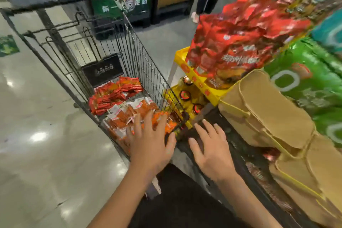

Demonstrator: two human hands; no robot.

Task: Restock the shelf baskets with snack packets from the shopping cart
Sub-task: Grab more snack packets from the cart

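Head view: person stood between shopping cart (103, 57) and shelf.
Snack packets (127, 114): heaped in the cart's near end, within easy reach.
Left hand (151, 144): fingers spread, straight, over the orange packets, gripping nothing; contact unclear.
Right hand (211, 148): fingers spread and empty, above the dark shelf edge.
Tan baskets (268, 109): just right of that hand, probably awaiting packets.
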